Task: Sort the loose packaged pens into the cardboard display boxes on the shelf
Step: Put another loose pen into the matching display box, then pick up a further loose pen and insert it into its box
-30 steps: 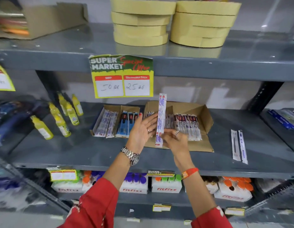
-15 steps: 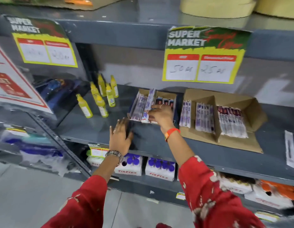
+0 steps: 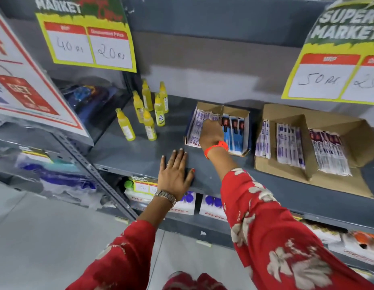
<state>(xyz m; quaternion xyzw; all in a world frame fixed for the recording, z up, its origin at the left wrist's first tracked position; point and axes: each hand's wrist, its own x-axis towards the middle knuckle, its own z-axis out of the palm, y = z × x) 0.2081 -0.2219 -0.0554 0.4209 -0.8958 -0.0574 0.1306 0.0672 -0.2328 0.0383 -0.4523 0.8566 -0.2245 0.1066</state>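
A small two-compartment cardboard display box (image 3: 234,110) stands on the grey shelf (image 3: 131,151). Its left compartment holds white-and-purple packaged pens (image 3: 194,130); the right one holds blue packaged pens (image 3: 234,132). My right hand (image 3: 211,136) reaches into the left compartment, fingers curled down on a packaged pen that lies flat among the others. My left hand (image 3: 174,174) rests flat on the shelf's front edge, fingers spread, holding nothing. To the right, a larger open cardboard box (image 3: 286,110) holds three rows of packaged pens (image 3: 328,153).
Several yellow bottles (image 3: 148,114) stand on the shelf left of the small box. Yellow price tags (image 3: 87,45) hang from the shelf above. White boxes with purple caps (image 3: 188,203) sit on the lower shelf. A slanted metal upright (image 3: 93,172) lies at the left.
My right hand has laid the pen down flat into the small box's left compartment. My left hand has slid right along the shelf edge. The view has moved closer and leftward.
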